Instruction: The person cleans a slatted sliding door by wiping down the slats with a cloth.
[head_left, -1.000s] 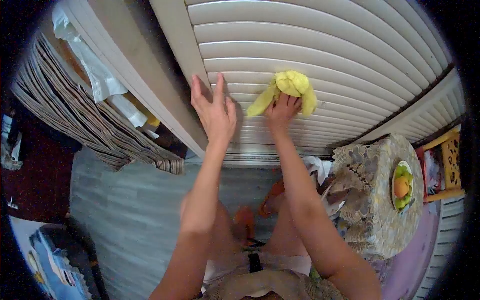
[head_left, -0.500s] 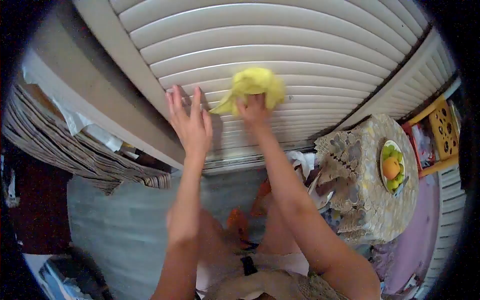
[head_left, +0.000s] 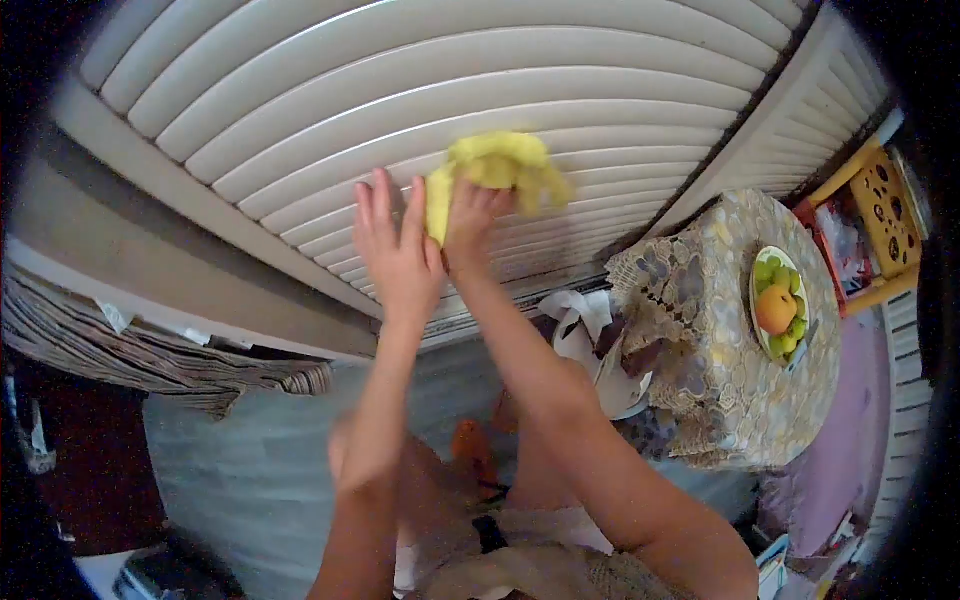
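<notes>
A yellow cloth [head_left: 500,158] is bunched under my right hand [head_left: 472,222], which presses it against the white louvered door [head_left: 560,90]. The cloth's left edge hangs down between my two hands, and its right end is blurred. My left hand [head_left: 398,255] lies on the slats just left of the cloth, its fingers stretched and apart, holding nothing. Part of my right hand's fingers is hidden by the cloth.
To the right stands a small table with a patterned lace tablecloth [head_left: 740,400], bearing a plate of green fruit and one orange fruit [head_left: 775,309]. A yellow rack [head_left: 885,215] is beyond it. A striped cloth [head_left: 120,340] hangs at left; orange footwear [head_left: 472,450] is below.
My right hand has moved left with the yellow cloth, closer to my left hand. The view has turned, so the door frame and table appear shifted.
</notes>
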